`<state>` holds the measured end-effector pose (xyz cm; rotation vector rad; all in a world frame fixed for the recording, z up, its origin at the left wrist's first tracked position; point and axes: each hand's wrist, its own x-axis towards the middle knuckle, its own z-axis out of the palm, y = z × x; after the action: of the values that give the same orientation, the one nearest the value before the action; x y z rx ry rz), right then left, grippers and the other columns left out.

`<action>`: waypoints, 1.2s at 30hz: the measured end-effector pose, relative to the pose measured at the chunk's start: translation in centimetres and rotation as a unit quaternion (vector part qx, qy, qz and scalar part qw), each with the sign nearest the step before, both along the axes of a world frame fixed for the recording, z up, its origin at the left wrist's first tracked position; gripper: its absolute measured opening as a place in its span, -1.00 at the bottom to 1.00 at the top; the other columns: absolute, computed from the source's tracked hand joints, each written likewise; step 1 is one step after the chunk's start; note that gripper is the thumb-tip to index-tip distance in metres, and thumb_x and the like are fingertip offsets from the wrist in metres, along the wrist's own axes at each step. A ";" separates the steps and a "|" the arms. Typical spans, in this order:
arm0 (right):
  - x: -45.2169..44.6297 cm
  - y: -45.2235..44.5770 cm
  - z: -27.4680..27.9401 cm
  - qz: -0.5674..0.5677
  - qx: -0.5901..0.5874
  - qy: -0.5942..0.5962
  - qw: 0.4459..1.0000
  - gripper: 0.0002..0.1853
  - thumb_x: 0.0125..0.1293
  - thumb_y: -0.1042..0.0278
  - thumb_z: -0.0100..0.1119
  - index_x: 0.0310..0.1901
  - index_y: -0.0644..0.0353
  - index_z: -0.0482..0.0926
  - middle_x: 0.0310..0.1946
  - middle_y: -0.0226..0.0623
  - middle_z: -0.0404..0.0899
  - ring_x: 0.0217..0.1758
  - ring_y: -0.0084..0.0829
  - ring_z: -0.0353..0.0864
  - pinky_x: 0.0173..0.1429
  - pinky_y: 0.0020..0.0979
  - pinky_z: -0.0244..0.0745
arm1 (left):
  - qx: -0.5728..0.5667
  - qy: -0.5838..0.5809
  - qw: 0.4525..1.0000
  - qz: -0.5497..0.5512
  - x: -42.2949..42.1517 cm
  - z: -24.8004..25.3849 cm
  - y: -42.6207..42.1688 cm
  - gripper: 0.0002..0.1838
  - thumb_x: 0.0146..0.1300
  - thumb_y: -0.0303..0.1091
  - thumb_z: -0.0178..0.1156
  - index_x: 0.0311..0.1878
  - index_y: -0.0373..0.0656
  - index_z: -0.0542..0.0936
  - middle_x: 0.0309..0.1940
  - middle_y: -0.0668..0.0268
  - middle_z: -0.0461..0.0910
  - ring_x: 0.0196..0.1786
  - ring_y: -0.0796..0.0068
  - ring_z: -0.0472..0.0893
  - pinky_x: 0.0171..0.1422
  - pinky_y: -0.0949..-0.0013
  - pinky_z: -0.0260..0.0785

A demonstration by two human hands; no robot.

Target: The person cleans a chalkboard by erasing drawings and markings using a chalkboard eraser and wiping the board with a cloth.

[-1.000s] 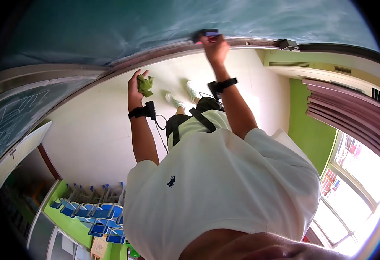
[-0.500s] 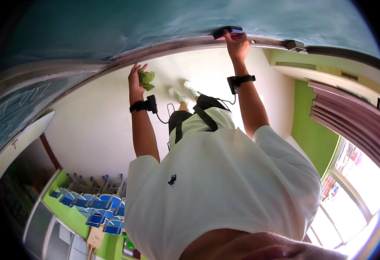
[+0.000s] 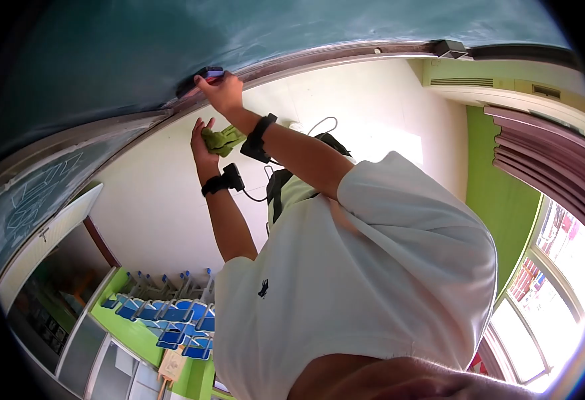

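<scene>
My right hand (image 3: 226, 95) grips a dark board eraser (image 3: 202, 75) with a purplish edge, fingers closed around it. The eraser lies against the lower part of the green chalkboard (image 3: 292, 33), just above the ledge, near its left end. My left hand (image 3: 202, 143) is below the ledge and holds a crumpled green cloth (image 3: 222, 141) against the palm, fingertips pointing up. The right forearm crosses in front of my body, bringing both hands close together. Each wrist wears a black strap with a small box and cable.
A chalk ledge (image 3: 332, 55) runs along the board's bottom, with a small dark box (image 3: 450, 49) on the right. Another board panel (image 3: 32, 190) with chalk marks is at left. Blue chairs (image 3: 172, 312) stand behind; a curtain (image 3: 546, 167) and window are at right.
My right hand has swept the eraser leftward along the bottom of the board, from right of centre to near the left end. The left hand with the cloth has shifted only slightly.
</scene>
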<state>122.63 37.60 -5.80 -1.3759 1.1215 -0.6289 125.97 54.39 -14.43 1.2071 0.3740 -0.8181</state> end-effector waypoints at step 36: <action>-29.1 -28.6 17.8 -0.469 -0.258 -0.288 0.794 -0.27 0.32 0.11 0.37 0.29 0.26 0.13 -0.09 -0.02 0.55 -0.22 -0.36 0.67 -0.30 -0.32 0.74 | -0.026 0.099 0.991 -0.082 2.1 -2.7 -6.2 -0.63 0.45 -0.01 -0.07 -0.05 -0.05 0.59 -0.09 0.33 0.65 -0.03 0.23 0.64 0.10 0.10 0.49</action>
<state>93.51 8.96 12.04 -0.8305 1.1004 -2.0557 128.11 48.19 -17.08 1.1221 0.4165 -1.0893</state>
